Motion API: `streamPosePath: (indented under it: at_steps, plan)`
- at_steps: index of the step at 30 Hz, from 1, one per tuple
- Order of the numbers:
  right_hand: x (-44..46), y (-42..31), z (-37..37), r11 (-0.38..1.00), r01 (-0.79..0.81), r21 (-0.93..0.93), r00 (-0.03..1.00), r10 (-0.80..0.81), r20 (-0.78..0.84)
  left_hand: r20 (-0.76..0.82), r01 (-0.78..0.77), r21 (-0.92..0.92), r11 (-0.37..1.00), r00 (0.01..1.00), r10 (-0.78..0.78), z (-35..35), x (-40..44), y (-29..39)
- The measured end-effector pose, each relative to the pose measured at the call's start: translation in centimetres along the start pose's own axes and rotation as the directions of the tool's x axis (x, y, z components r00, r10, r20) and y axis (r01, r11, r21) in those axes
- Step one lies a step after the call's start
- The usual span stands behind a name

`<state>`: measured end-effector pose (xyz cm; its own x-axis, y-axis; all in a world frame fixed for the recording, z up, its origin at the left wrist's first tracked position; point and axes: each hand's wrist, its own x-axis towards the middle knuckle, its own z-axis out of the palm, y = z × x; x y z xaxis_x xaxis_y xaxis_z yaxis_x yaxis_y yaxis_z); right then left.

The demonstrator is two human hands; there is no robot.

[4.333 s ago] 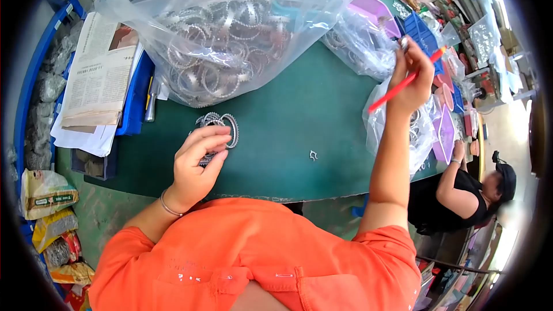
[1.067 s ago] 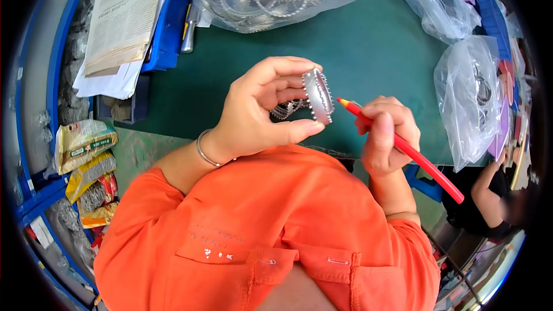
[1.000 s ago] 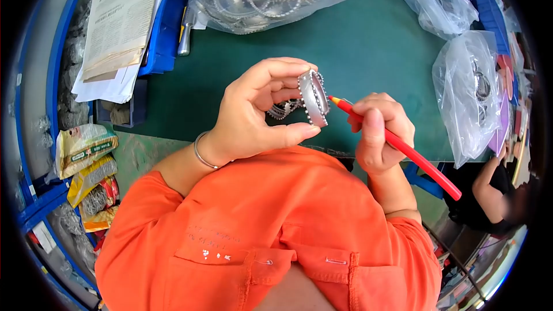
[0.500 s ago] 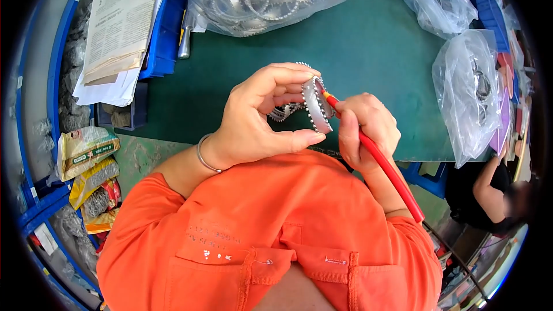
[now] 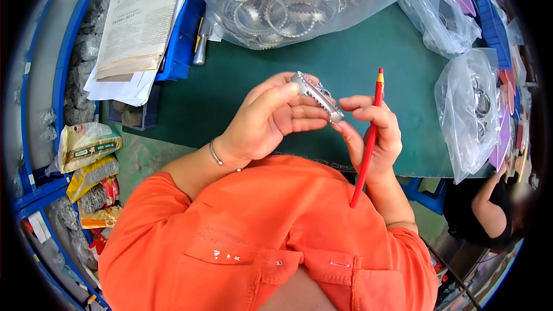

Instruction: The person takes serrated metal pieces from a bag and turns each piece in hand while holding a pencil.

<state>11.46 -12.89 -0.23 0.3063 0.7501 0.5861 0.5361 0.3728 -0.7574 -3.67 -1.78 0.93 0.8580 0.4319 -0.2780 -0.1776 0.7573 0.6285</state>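
Note:
My left hand (image 5: pixel 262 112) holds a shiny silver metal ring (image 5: pixel 318 97) with beaded edges, thumb on its inner face and fingers behind. The ring is tilted, so its full round does not show. My right hand (image 5: pixel 377 132) has a red pencil (image 5: pixel 368 150) lodged between its fingers, its red tip pointing up and away from the ring. The thumb and fingertips of this hand are at the ring's lower right end; whether they press on it I cannot tell.
A large clear plastic bag (image 5: pixel 340 20) of similar rings lies at the back of the green table (image 5: pixel 403 75). Smaller bags (image 5: pixel 455 112) sit on the right. Newspapers (image 5: pixel 135 29) lie over a blue bin (image 5: pixel 178 60) at left. A person in black (image 5: pixel 481 210) is at far right.
The pencil tip has left the ring and swung upright in my right hand. My left hand has turned the ring, its thumb now over the inner face. The view has shifted slightly.

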Motion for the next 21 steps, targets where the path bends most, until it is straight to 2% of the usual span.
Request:
streamPosePath:
  at_steps: [1,3,5,10,13,14,16,21]
  plan:
    - [0.0,0.0,0.1,1.000,0.011,0.013,0.999,-0.010,-0.032,0.001,-0.003,0.002,1.000,1.000,0.003,0.0,0.1,0.0]
    - [0.3,-0.1,0.1,0.999,0.041,-0.003,0.999,-0.041,-0.030,0.047,0.088,-0.163,0.983,0.996,-0.081,-0.1,0.1,0.0]
    - [0.3,-0.5,0.4,0.996,-0.040,0.081,0.995,0.047,-0.083,0.055,0.103,-0.146,0.984,0.994,-0.096,-0.1,0.0,0.1]
    - [0.8,-0.6,0.5,0.992,0.018,0.126,0.993,-0.003,-0.116,0.210,0.207,-0.280,0.937,0.966,-0.150,-0.7,0.3,-0.1]
    - [1.2,-0.6,0.4,0.991,0.080,0.108,0.991,-0.067,-0.119,0.233,0.210,-0.273,0.939,0.961,-0.148,-0.5,0.3,0.0]
    - [1.1,-0.5,0.3,0.991,0.081,0.109,0.991,-0.068,-0.118,0.232,0.209,-0.274,0.939,0.962,-0.146,-0.4,0.2,0.0]
    - [0.9,-0.3,0.2,0.991,0.069,0.116,0.991,-0.055,-0.118,0.165,0.137,-0.160,0.977,0.980,-0.110,-0.3,0.0,0.2]
    - [0.6,-0.4,0.0,0.991,0.068,0.111,0.995,-0.059,-0.083,0.144,0.120,-0.143,0.982,0.985,-0.100,-0.2,-0.1,0.1]
